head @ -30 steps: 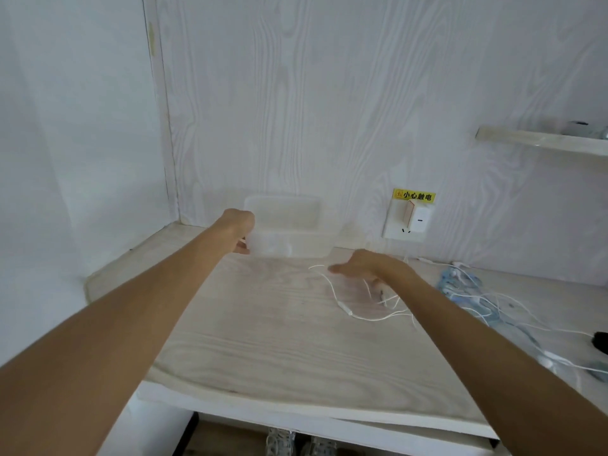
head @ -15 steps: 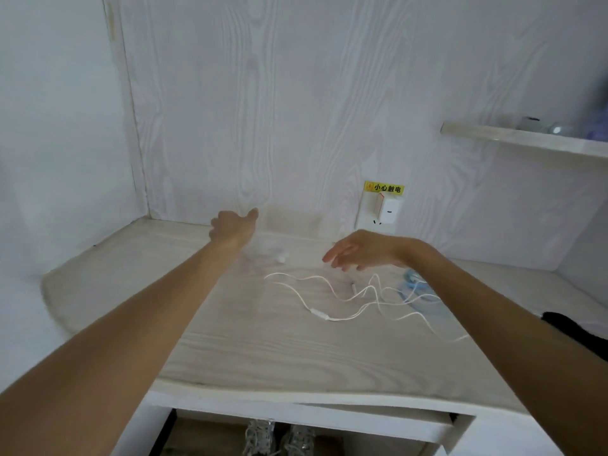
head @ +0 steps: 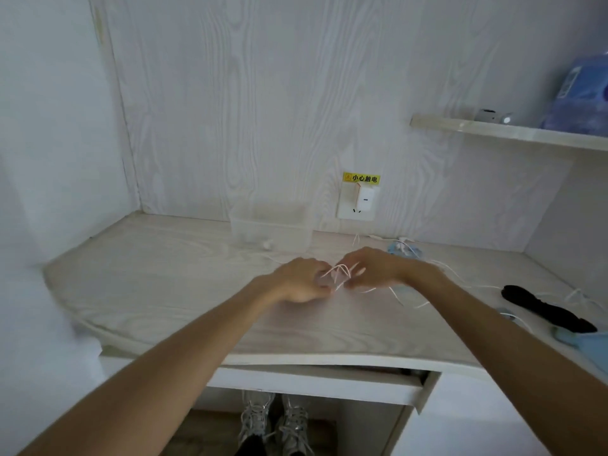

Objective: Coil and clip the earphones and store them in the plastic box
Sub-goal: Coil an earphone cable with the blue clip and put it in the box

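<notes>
Both hands meet over the middle of the surface point(head: 197, 311), the left hand point(head: 301, 279) and the right hand point(head: 371, 268) each with fingers curled round loops of the white earphones point(head: 340, 274), apparently gathering the thin cord together so it can be wound into a coil. The cord rises in small arches between the two hands, while loose strands trail off to the right across the surface. The plastic box point(head: 271, 230) waits open against the back wall, just beyond the hands, within easy reach for storing.
</notes>
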Demonstrator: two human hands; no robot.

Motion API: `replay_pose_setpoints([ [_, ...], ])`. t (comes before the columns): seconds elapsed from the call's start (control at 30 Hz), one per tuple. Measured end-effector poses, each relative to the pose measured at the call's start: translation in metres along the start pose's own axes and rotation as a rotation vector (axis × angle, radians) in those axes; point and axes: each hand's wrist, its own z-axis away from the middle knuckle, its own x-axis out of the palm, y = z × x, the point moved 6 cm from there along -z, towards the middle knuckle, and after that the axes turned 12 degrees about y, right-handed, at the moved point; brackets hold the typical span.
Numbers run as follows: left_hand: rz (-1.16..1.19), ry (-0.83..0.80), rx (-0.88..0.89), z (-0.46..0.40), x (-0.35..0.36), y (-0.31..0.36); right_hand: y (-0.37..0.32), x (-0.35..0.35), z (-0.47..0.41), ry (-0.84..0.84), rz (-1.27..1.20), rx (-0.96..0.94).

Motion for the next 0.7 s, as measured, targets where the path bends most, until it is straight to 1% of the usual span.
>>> replay_pose_setpoints([
  [0.07,-0.072,0.162,-0.016,0.001,-0.008,-0.006,-0.006,-0.002,-0.001,0.107,-0.113,-0.052],
  [0.13,-0.089,0.243,-0.057,0.004,-0.018,-0.013,-0.007,-0.013,0.002,0.156,-0.217,-0.056],
  [0.23,-0.160,0.266,-0.139,0.008,-0.030,-0.030,0.002,-0.037,0.012,0.163,-0.267,-0.017],
  [0.33,-0.139,0.284,-0.212,0.007,-0.037,-0.040,0.022,-0.061,0.026,0.149,-0.146,0.044],
  [0.4,-0.022,0.284,-0.217,0.004,-0.037,-0.029,0.038,-0.073,0.035,0.148,-0.102,0.108],
  [0.47,0.118,0.279,-0.144,-0.003,-0.035,-0.006,0.053,-0.080,0.043,0.135,-0.107,0.170],
  [0.53,0.217,0.242,-0.031,-0.010,-0.031,0.027,0.067,-0.083,0.053,0.100,-0.101,0.222],
  [0.63,0.229,0.145,0.101,-0.023,-0.018,0.073,0.081,-0.084,0.064,0.080,-0.085,0.268],
  [0.7,0.163,0.050,0.109,-0.032,0.000,0.090,0.090,-0.079,0.070,0.057,-0.074,0.286],
])
